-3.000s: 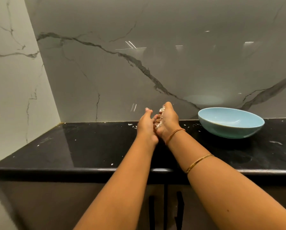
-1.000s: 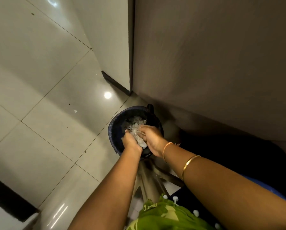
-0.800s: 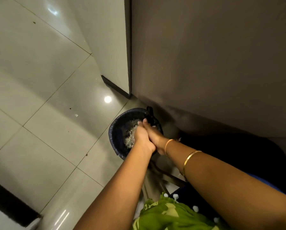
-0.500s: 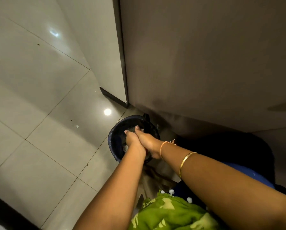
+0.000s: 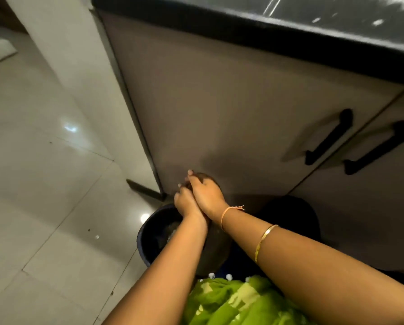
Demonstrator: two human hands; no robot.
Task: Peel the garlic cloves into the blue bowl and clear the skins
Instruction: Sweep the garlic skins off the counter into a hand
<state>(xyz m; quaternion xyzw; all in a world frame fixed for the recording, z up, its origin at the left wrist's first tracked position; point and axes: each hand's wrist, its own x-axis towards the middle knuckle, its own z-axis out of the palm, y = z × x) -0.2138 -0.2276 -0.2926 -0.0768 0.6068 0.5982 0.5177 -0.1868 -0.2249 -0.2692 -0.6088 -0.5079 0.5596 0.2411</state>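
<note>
On the left lies a glossy tiled floor (image 5: 44, 184), and one small pale flake (image 5: 97, 236) lies on it, near the bin. The dark round bin (image 5: 147, 240) stands on the floor at the foot of the cabinet. Inside it, pale garlic skins (image 5: 172, 228) lie at the bottom, partly hidden by the left forearm.

Above the far rim of the bin the left hand (image 5: 187, 204) and the right hand (image 5: 208, 193) are pressed together, palm against palm. The fingers (image 5: 191, 173) of both are nearly straight and grip nothing that can be seen; what is between the palms I cannot tell.

The right wrist carries a thin thread band (image 5: 226, 213) and, nearer, a gold bangle (image 5: 265, 241). To the right, two cabinet doors have black handles (image 5: 328, 137). The black table (image 5: 266, 31) edge runs across the top, far side.
</note>
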